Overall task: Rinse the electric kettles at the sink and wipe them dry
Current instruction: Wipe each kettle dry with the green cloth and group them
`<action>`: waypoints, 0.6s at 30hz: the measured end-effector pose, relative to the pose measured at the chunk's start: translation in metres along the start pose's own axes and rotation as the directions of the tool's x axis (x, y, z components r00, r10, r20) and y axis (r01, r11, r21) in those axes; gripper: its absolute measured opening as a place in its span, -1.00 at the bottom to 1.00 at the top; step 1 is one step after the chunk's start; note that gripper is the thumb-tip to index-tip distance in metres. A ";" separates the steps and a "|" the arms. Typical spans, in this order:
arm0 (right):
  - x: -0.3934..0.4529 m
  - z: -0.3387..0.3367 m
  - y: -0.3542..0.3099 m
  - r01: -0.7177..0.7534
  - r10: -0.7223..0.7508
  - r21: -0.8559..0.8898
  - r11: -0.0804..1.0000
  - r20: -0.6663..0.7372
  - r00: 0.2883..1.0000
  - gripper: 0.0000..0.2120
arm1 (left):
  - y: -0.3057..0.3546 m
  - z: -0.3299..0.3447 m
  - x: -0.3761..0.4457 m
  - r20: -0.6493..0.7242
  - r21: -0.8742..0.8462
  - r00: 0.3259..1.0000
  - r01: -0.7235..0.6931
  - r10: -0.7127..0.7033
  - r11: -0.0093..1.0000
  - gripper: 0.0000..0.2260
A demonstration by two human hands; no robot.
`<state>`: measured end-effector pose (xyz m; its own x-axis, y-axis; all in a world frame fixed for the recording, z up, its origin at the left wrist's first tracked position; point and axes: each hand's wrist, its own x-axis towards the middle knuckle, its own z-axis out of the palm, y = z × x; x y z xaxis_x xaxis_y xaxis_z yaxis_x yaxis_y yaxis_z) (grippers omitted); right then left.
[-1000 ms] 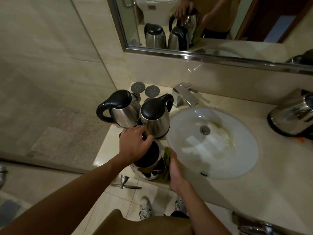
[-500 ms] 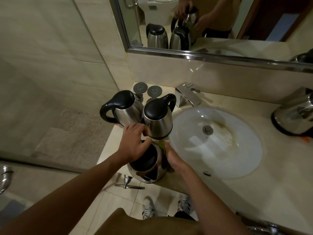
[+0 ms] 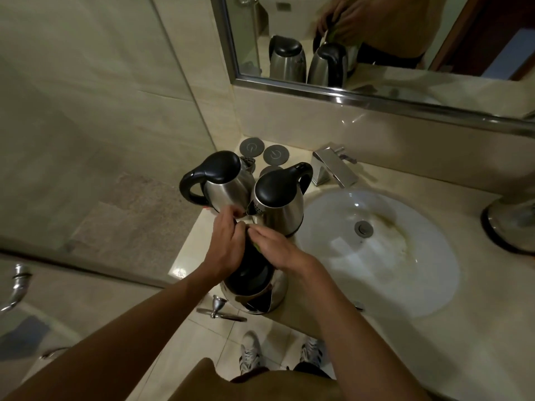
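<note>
Kettle (image 3: pixel 256 293) sits at the worktop (image 3: pixel 434 328) edge under both hands, left (image 3: pixel 224 247) gripping its handle, right (image 3: pixel 278 250) pinching a green cloth (image 3: pixel 257 246).

mirror (image 3: pixel 376 39) on wall | two round grey discs (image 3: pixel 276 155), perhaps coasters | sneakers (image 3: pixel 250 355)

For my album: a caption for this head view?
Both hands wipe a steel kettle with green cloth beside the sink.

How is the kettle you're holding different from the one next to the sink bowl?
The held kettle is tipped at the counter's front edge, gripped by the left hand and right hand; the kettle by the sink stands upright, untouched. A green cloth touches only the held one. Both are shiny steel with black tops.
</note>
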<state>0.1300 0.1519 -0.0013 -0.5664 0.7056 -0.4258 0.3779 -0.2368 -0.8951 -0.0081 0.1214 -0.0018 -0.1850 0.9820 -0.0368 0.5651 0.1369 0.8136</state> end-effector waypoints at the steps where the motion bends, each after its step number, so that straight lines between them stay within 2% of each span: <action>1: 0.007 -0.002 0.002 -0.049 0.049 0.015 0.999 0.026 0.998 -0.63 | 0.000 0.000 0.000 0.004 0.005 1.000 0.003 -0.003 1.000 -0.78; 6: 0.033 -0.010 0.027 -0.211 0.195 0.159 0.964 0.109 0.975 -0.58 | 0.000 0.001 0.001 -0.001 0.021 1.000 0.021 -0.021 1.000 -0.80; 12: 0.054 -0.010 0.059 -0.357 0.336 0.174 0.918 0.140 0.931 -0.54 | -0.001 0.001 0.003 0.006 0.035 0.999 0.037 -0.038 0.999 -0.83; 15: 0.060 -0.013 0.066 -0.451 0.422 0.174 0.875 0.179 0.889 -0.62 | -0.002 0.000 0.004 0.006 0.030 0.999 0.053 -0.053 0.998 -0.84; 18: 0.061 -0.015 0.064 -0.479 0.442 0.199 0.855 0.205 0.873 -0.66 | -0.002 0.001 0.003 0.002 0.031 0.998 0.068 -0.068 0.997 -0.85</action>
<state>0.1305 0.1893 -0.0824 -0.4779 0.3748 -0.7945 0.4488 -0.6733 -0.5876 -0.0092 0.1242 -0.0043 -0.2216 0.9707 -0.0928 0.5761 0.2071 0.7907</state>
